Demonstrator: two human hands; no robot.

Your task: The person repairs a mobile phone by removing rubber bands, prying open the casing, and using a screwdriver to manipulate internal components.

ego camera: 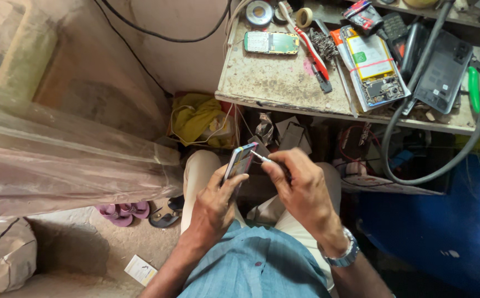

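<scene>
phone [239,160], at centre frame above the lap, is gripped on edge in the closed left hand [216,204] so its corner meets the thin tool [261,158] pinched by the right hand [301,187].

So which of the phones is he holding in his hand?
The slim phone tilted on edge in the left hand, while the right hand pokes it with a small tool. The opened phone and the circuit board just lie on the workbench.
</scene>
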